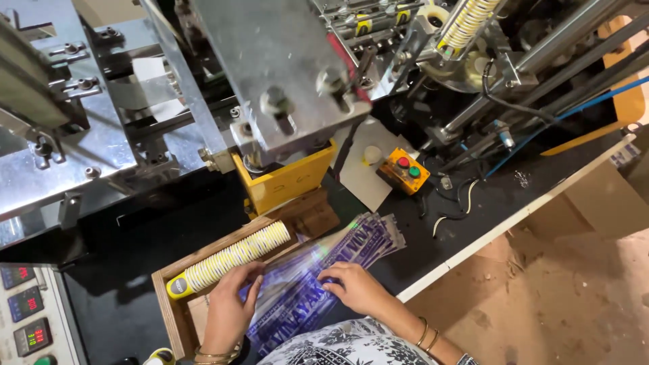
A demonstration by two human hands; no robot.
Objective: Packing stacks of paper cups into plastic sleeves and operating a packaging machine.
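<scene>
Black bench [500, 196]: wooden tray [169, 304], orange button box [404, 171], printed sleeves [351, 247].

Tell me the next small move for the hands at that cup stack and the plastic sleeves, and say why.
Probably open the top plastic sleeve with the right hand and slide the stack of paper cups toward it. The left hand already rests against the stack, which lies on its side in the wooden tray, and the right fingers press on the printed sleeves beside it.

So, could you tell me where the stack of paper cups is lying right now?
In the head view, the stack of paper cups lies on its side in the wooden tray, lower left, with the left hand at it and the clear printed sleeves just right.
</scene>
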